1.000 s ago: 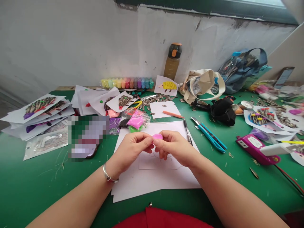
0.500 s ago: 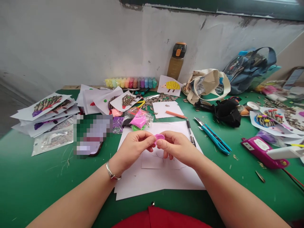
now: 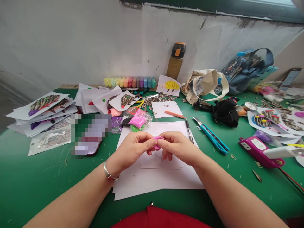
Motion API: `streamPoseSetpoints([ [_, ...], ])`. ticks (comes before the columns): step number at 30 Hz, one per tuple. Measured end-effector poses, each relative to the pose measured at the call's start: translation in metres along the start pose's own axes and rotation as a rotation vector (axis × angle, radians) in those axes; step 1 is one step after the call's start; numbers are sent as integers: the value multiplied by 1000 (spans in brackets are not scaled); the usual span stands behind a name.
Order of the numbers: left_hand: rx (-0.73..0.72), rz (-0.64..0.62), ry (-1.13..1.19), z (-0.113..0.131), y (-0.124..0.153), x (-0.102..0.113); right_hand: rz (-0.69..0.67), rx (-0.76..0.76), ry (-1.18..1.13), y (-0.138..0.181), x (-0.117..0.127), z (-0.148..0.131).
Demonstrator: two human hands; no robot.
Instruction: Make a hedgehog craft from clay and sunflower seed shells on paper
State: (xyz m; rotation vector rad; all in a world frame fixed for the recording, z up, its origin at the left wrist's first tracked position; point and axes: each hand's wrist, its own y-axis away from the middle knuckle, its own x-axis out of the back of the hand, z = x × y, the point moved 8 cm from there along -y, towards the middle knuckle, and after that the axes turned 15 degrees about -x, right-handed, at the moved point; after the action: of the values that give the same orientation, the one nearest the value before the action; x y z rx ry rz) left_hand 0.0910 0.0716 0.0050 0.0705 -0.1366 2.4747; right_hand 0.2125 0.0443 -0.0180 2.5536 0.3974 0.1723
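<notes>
A flattened piece of pink modelling clay (image 3: 157, 143) is pinched between the thumbs and fingers of both hands. My left hand (image 3: 135, 147), with a silver bracelet at the wrist, grips its left side. On the right side, my right hand (image 3: 181, 147) grips it too. Both hands hover over a small paper with faint pencil lines (image 3: 152, 163), which lies on larger white sheets (image 3: 133, 183). Just beyond the hands sit clear packets of clay, a bright pink one (image 3: 137, 118) on top and a purple one (image 3: 116, 124) beside it.
A blue utility knife (image 3: 211, 135) and a black pen (image 3: 189, 130) lie to the right, near a magenta glue gun or similar device (image 3: 260, 152). Left are a phone (image 3: 95, 147) and stacked seed pictures (image 3: 42, 109). A bottle (image 3: 176, 61), sunflower seeds (image 3: 163, 98) and bags stand behind.
The fingers have drawn closer together around the pink clay, and it now looks flatter and lies more level. The view has shifted slightly.
</notes>
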Motion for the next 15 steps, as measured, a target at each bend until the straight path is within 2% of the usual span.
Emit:
streamPoseSetpoints([
  [5, 34, -14, -36, 0, 1, -1, -30, 68, -113, 1, 0, -3],
  [9, 38, -27, -36, -4, 2, -2, 26, 67, -78, 2, 2, -2],
  [15, 33, -15, 116, -13, 1, -3, 108, 74, -109, 2, 7, -4],
])
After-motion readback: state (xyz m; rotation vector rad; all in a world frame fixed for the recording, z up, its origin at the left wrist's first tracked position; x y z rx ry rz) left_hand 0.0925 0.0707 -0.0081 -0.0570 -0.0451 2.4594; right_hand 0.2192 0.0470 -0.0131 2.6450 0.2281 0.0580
